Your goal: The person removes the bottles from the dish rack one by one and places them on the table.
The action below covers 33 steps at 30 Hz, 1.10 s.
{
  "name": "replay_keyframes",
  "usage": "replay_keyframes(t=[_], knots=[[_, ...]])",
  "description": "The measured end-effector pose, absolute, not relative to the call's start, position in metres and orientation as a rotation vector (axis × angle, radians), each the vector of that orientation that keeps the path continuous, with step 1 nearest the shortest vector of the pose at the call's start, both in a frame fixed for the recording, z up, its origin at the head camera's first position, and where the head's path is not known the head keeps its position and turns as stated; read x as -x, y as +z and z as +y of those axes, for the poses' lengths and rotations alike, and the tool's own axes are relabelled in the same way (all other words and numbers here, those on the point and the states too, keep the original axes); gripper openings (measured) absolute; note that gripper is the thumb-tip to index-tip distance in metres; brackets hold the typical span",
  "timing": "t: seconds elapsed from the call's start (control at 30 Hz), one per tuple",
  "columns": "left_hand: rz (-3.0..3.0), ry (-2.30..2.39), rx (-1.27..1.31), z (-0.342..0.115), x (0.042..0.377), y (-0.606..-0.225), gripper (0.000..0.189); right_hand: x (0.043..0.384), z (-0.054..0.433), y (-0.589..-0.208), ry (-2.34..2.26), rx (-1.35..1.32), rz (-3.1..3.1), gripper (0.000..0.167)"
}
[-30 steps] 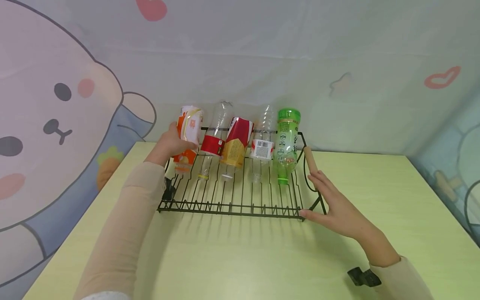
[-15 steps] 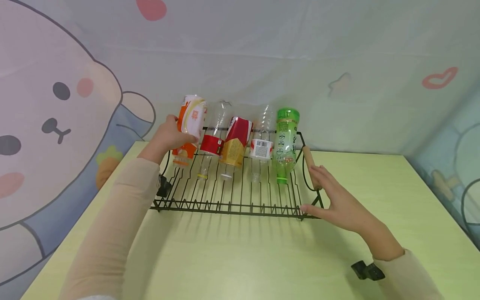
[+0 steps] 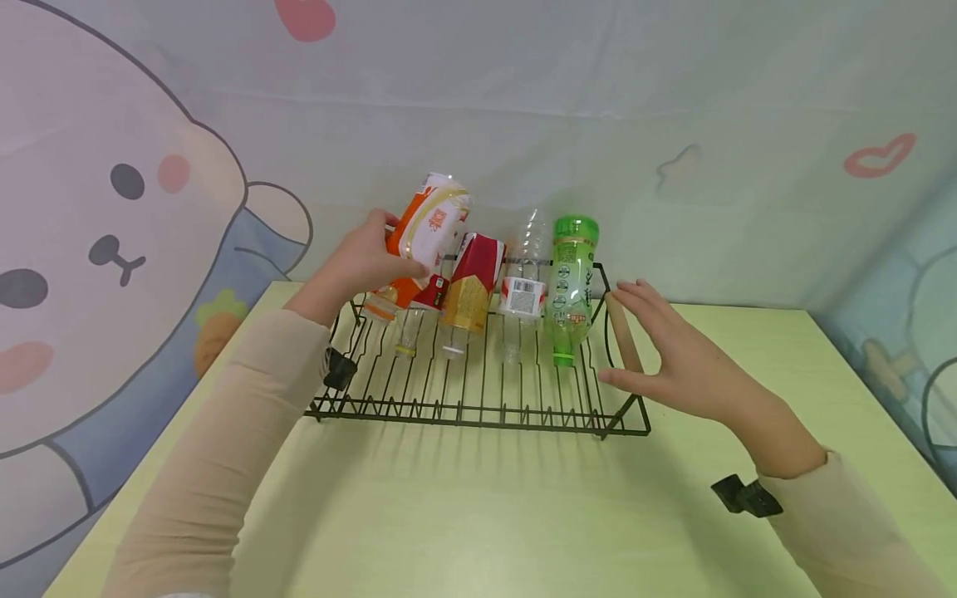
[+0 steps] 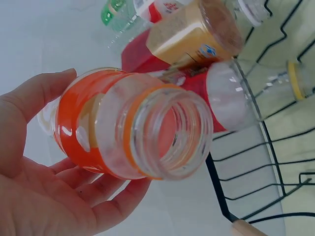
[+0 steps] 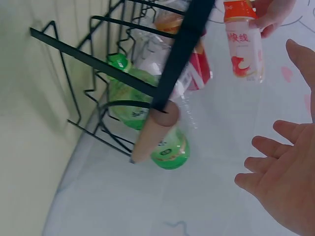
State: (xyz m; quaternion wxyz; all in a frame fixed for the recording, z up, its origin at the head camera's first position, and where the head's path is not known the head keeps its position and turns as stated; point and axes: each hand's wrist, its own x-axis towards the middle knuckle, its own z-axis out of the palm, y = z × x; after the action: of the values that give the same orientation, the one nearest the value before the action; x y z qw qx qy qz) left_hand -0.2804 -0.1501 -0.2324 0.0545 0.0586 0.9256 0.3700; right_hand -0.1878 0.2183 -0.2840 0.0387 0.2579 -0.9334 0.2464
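My left hand (image 3: 366,262) grips an orange-and-white plastic bottle (image 3: 429,228) round its middle, tilted with the mouth low, above the left part of a black wire rack (image 3: 478,422). The left wrist view shows the bottle's uncapped mouth (image 4: 184,135) facing the camera. Partly hidden behind it is a clear bottle with a red label (image 3: 407,330). My right hand (image 3: 680,365) holds nothing; its fingers are spread beside the rack's wooden handle (image 3: 624,336). In the right wrist view a gap shows between that hand (image 5: 285,172) and the handle (image 5: 156,129).
Neck-down on the rack lean a red-and-gold bottle (image 3: 471,291), a clear bottle with a white label (image 3: 523,296) and a green bottle (image 3: 571,286). The rack stands on a pale yellow-green table (image 3: 478,515), with a printed curtain (image 3: 508,149) close behind.
The left hand has lifted the orange-and-white bottle up off the rack's left end and carried it right, tilting it more. The right hand has drawn away from the rack and moved slightly up.
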Motion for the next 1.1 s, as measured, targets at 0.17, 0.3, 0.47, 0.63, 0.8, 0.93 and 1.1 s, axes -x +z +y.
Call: replay_keyframes(t=[0.17,0.3,0.47,0.63,0.8,0.93,1.1], knots=[[2.793,1.143,-0.272,-0.139,0.278,-0.23,0.072,0.19,0.209,-0.265,0.712,-0.803,-2.855,0.093],[2.786,1.122,-0.327,-0.128,0.273,-0.228,0.072,0.194,0.203,-0.254,0.678,-0.846,-2.826,0.091],[2.745,1.122,-0.409,-0.114,0.264,-0.225,0.074,0.197,0.197,-0.246,0.639,-0.905,-2.766,0.09],[2.695,1.133,-0.495,-0.099,0.253,-0.223,0.074,0.199,0.19,-0.242,0.601,-0.942,-2.712,0.087],[2.646,1.118,-0.547,-0.086,0.246,-0.224,0.074,0.199,0.183,-0.237,0.584,-0.98,-2.699,0.085],[2.646,1.076,-0.606,-0.078,0.242,-0.228,0.072,0.199,0.179,-0.236,0.588,-1.008,-2.69,0.084],[2.659,0.997,-0.638,-0.068,0.236,-0.232,0.071,0.201,0.176,-0.239,0.584,-1.089,-2.616,0.082]])
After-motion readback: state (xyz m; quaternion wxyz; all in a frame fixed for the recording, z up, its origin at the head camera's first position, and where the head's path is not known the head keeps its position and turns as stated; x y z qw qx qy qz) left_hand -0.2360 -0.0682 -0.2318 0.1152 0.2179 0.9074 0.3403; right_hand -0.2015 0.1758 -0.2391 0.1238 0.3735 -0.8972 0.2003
